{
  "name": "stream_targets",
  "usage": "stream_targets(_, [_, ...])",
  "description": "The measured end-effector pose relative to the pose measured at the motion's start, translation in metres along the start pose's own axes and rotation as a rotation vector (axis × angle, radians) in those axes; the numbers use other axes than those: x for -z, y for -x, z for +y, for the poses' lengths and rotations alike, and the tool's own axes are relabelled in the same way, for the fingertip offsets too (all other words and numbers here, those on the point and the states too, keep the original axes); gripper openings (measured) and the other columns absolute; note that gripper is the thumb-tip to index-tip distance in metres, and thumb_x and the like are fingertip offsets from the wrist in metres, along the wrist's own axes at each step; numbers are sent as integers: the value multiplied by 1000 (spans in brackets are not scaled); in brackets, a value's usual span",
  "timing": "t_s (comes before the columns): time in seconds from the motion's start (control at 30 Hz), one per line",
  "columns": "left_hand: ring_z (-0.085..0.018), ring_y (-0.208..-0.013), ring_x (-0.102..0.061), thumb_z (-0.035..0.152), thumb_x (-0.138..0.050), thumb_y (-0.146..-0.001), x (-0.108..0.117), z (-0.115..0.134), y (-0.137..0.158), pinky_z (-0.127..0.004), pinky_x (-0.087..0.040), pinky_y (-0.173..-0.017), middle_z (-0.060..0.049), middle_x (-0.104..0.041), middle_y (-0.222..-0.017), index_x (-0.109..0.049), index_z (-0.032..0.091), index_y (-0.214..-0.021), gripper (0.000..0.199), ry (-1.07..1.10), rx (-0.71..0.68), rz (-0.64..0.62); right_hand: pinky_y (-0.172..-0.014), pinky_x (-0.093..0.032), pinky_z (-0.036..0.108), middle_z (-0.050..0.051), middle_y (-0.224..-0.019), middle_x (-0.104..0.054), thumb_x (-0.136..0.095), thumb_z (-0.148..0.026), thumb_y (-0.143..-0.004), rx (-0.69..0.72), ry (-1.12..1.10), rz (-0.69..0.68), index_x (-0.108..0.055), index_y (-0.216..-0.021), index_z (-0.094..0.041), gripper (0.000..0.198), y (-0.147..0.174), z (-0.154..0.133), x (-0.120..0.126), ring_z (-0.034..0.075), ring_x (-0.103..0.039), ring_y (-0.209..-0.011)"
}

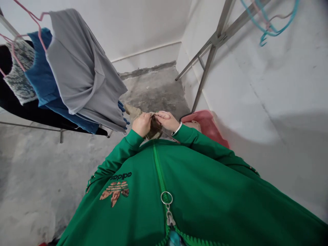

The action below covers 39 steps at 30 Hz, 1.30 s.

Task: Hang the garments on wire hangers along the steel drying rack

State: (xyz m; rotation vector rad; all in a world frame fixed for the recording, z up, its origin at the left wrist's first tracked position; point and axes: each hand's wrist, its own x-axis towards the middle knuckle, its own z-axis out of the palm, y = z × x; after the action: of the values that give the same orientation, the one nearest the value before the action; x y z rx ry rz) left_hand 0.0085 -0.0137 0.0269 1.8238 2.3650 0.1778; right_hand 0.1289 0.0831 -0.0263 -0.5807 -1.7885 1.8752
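Note:
My left hand [142, 124] is closed on the edge of a khaki garment [132, 111], fingers pinched near its upper rim. Close beside it, my right hand [168, 121] is closed too, its fingertips meeting the same cloth. A thin pink wire, apparently a clothes hanger [176, 140], runs out below the right hand toward my jacket; how it is gripped is hidden. The garment's dark inner side hangs between both hands, and its lower part is hidden by my jacket.
On the left, a grey top [77, 65], a blue garment [42, 73] and patterned and black clothes hang from pink hangers. A pink basket [211, 126] with cloth inside stands at the right wall. A metal rack [205, 73] rises behind it, with blue hangers [275, 33] above.

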Motion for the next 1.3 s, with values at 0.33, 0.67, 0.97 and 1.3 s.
stream_targets(0.33, [-24,-94,-58,18,-40,-90,11,-13,-14,-38,-44,-83,-12,-63,-102,-60,17,-94,20,-57,-348,50,-51,-32,23,-4,-53,-47,-59,-47,-81,58,127,-244,-56,-75,-14,34,-12,-19,38,7,-42,-50])
stream_targets(0.67, [-19,-84,-60,27,-39,-92,30,-44,-17,-28,-46,-74,-6,-60,-84,-55,20,-86,18,198,-122,220,-84,-48,38,10,-88,-58,-49,-37,-89,552,557,365,-53,-89,-18,19,0,-23,35,20,-56,-88])
stream_targets(0.97, [-14,-64,-52,30,-42,-90,65,-43,-1,-26,-43,-63,0,-50,-65,-51,20,-75,20,291,-84,286,-95,-50,36,18,-147,-40,-46,-10,-81,319,998,-403,-37,-141,-7,61,-6,48,-1,25,-49,-127])
stream_targets(1.3, [-12,-61,-49,34,-45,-87,88,-72,25,-24,-40,-61,1,-48,-63,-52,20,-73,21,191,-56,346,-97,-43,43,17,-129,-58,-56,-18,-81,213,1155,-442,-58,-123,-11,43,-24,64,41,29,-55,-113])
